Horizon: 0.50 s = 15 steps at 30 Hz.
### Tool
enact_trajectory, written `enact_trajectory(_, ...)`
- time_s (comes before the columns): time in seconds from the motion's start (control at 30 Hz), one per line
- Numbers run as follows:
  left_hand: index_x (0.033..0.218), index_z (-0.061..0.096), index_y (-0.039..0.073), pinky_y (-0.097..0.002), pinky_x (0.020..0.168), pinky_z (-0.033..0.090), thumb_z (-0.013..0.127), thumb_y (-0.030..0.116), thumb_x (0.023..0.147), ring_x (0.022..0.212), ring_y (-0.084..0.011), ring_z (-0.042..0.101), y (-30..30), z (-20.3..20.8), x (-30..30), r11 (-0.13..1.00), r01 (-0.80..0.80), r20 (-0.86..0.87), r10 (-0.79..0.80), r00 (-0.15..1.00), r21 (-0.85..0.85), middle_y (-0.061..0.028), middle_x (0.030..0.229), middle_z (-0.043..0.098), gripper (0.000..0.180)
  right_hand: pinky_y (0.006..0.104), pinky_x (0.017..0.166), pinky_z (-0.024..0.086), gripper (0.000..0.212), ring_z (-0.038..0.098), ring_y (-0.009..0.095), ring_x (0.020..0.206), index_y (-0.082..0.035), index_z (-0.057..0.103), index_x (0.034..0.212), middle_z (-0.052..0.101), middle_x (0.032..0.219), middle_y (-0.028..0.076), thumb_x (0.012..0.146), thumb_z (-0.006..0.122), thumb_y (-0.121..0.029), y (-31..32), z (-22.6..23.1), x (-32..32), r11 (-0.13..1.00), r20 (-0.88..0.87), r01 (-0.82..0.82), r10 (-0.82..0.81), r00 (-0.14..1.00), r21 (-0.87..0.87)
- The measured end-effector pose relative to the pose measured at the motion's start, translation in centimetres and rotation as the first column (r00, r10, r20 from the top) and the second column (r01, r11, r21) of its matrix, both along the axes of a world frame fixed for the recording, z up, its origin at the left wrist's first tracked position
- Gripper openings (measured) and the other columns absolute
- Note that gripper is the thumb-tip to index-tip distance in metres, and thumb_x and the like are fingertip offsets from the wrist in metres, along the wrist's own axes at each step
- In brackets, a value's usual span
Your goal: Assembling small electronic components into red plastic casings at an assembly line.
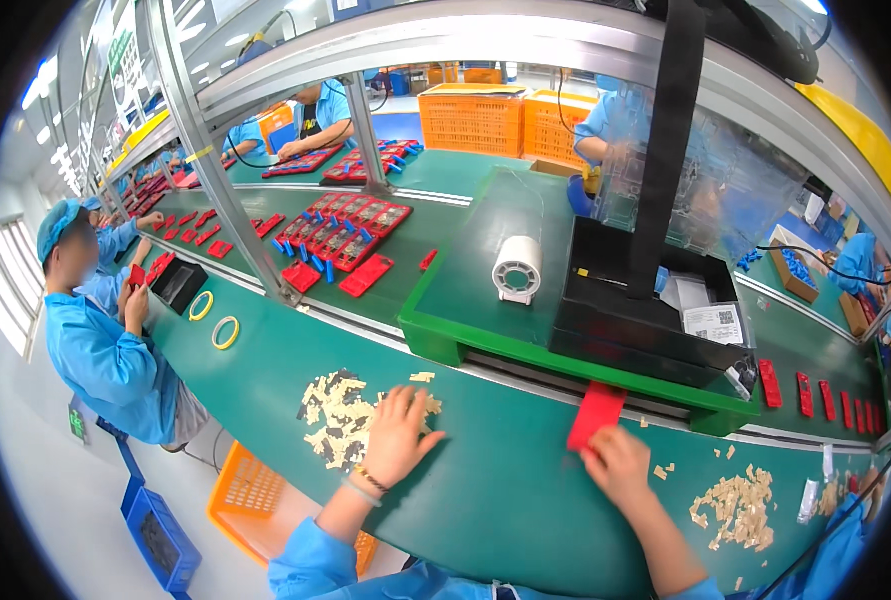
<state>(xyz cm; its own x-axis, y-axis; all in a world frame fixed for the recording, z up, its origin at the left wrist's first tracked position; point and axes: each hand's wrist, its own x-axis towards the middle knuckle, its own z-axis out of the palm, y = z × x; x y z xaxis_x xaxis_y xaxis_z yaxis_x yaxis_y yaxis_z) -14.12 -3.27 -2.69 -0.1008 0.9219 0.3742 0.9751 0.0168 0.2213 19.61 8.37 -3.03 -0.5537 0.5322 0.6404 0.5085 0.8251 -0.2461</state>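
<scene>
My left hand [397, 438] lies with its fingers spread at the right side of a pile of small cream and dark pieces [337, 420] on the green work surface. Whether a piece is under the fingertips is hidden. Between the fingers and thumb of my right hand [620, 468] is the near end of a flat red plate [599, 408]. The plate's far end reaches the gap under the green raised shelf [435, 345]. A second heap of cream pieces [740, 510] is to the right of my right forearm.
On the shelf stand a white cylindrical device [517, 268] and a black box [615, 335] with papers. Red trays [350, 225] with blue parts rest on the conveyor behind. Two tape rolls [225, 333] lie at left, near a co-worker [100, 330]. An orange crate [250, 490] sits below.
</scene>
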Motion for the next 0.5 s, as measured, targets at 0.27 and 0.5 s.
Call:
enact_trajectory(0.27, 0.113, 0.060, 0.002, -0.0433, 0.098, 0.042, 0.071, 0.021, 0.079, 0.119, -0.0355, 0.050, -1.9, -3.8, -3.0, 0.998, 0.004, 0.015, -0.005, 1.000, 0.056, -0.0189, 0.126, 0.054, 0.041, 0.0434, 0.077, 0.049, 0.028, 0.061, 0.036, 0.086, -0.005, 0.063, 0.101, 0.064, 0.099, 0.017, 0.074, 0.067, -0.011, 2.6, 1.7, -2.2, 0.983, 0.036, 0.178, -0.176, 0.984, -0.040)
enact_trajectory(0.5, 0.104, 0.058, -0.003, -0.0455, 0.092, 0.043, 0.069, 0.007, 0.070, 0.104, -0.0367, 0.053, -0.4, -2.8, -2.5, 0.992, -0.036, 0.086, 0.026, 0.996, 0.120, -0.0199, 0.112, 0.056, 0.037, 0.0443, 0.074, 0.047, 0.029, 0.060, 0.034, 0.088, -0.006, 0.063, 0.088, 0.063, 0.095, 0.014, 0.062, 0.057, 0.004, 0.1, 0.1, 18.1, 0.870, 0.043, 0.425, -0.449, 0.893, 0.249)
